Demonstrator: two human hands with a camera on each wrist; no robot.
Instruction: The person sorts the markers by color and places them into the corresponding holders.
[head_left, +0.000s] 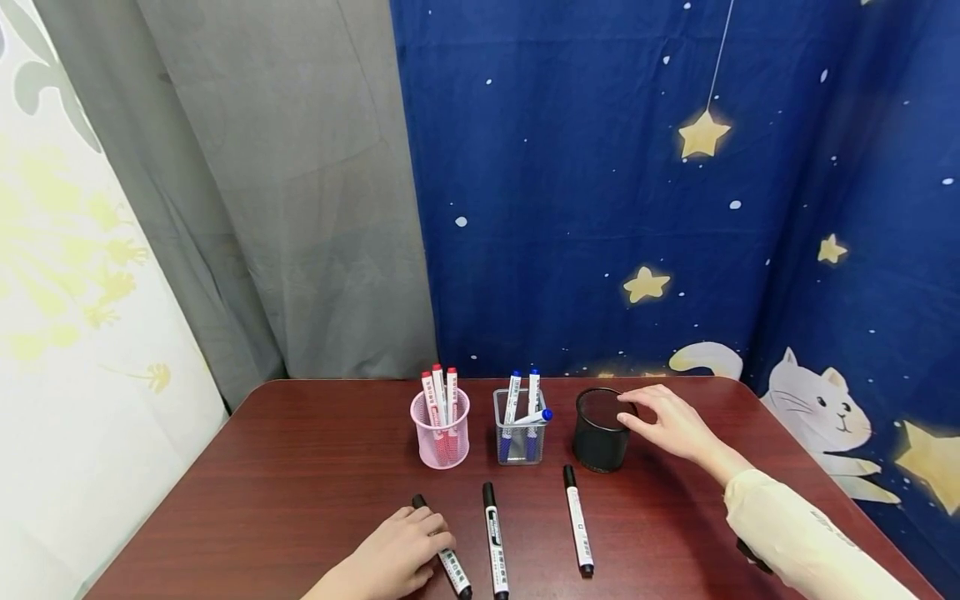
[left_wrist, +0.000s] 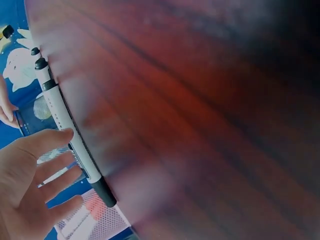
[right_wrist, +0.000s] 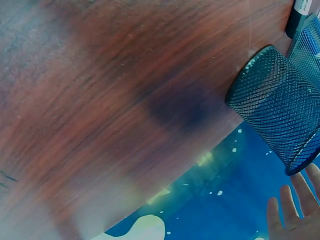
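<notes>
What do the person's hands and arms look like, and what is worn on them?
The left hand and right hand are bare, with no gloves. On the right side, a cream sleeve bears dark lettering too small to read, and a small black object shows at its underside. No sleeve shows on the left.

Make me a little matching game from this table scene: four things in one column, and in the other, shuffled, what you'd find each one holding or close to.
Things:
1. Pink round holder
2. Square mesh holder
3. Black round holder
4. Left hand

Where or how:
A. Has the right hand at its rim
B. Is at the leftmost black-capped marker
C. Contains blue-capped markers
D. Contains red-capped markers

Right pairs: 1-D, 2-C, 3-A, 4-B
</notes>
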